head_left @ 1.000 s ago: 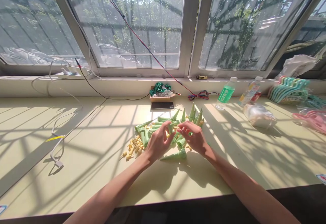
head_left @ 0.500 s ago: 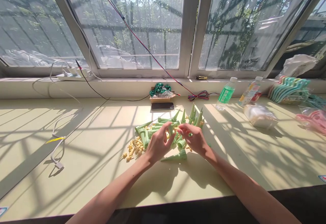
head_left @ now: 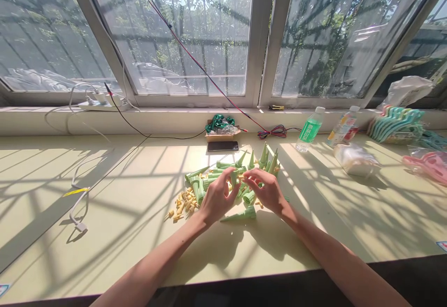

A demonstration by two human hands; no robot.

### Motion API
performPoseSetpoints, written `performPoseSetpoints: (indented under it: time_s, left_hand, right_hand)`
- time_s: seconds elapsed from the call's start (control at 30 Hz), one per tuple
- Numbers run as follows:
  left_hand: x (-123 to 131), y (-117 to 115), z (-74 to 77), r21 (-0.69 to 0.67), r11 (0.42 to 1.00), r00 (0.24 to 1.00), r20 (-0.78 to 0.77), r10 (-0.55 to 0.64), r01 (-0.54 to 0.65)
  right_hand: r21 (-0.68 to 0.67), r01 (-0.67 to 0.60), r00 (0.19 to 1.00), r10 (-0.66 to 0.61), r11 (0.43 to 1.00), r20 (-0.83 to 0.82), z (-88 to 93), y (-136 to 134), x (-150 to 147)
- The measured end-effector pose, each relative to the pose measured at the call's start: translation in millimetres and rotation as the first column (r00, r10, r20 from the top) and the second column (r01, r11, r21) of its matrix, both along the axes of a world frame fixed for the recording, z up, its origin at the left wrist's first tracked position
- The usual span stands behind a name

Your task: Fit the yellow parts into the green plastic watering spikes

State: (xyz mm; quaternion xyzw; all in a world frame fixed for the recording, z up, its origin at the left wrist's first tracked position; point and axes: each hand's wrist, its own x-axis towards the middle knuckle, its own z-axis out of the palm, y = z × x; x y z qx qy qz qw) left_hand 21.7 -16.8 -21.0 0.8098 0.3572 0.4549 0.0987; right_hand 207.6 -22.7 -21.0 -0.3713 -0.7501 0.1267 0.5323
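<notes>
My left hand (head_left: 220, 195) is closed around a green plastic cone (head_left: 234, 178), held over the pile. Close on its right, my right hand (head_left: 264, 187) pinches a small yellow peg (head_left: 242, 177) against the side of that cone; how far the peg sits in it I cannot tell. Around both hands lie several green cones (head_left: 197, 188), and some stand upright (head_left: 263, 156) at the back right. Small yellow pegs (head_left: 185, 203) are heaped left of my left hand. One more green cone (head_left: 240, 214) lies on its side nearer to me, below the hands.
Behind the pile are a black phone (head_left: 222, 146) and a small cardboard box (head_left: 222, 136). To the right stand a green-labelled bottle (head_left: 310, 130), a second bottle (head_left: 343, 126) and a clear plastic pack (head_left: 356, 159). A white cable (head_left: 81, 204) lies at left.
Both hands stay almost in place. The fingers of my right hand have shifted very slightly at the peg.
</notes>
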Motion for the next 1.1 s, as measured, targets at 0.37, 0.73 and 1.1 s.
performPoseSetpoints:
  time_s: [0.37,0.73,1.1]
  left_hand:
    - [-0.9,1.7,-2.2,0.002,1.000,1.000,-0.014,-0.018,0.018]
    - [-0.9,-0.6,-2.4,-0.001,0.999,0.999,-0.041,-0.036,0.036]
    - [-2.0,0.4,-6.3,0.015,0.998,0.997,-0.061,-0.057,0.058]
  right_hand:
    - [-0.011,0.005,0.999,-0.005,1.000,0.036,-1.7,0.2,1.0]
    - [-0.063,0.021,0.996,-0.016,0.998,0.088,-3.8,-1.4,2.5]
    - [-0.076,0.020,0.997,-0.013,0.997,0.081,-5.7,0.9,2.0]
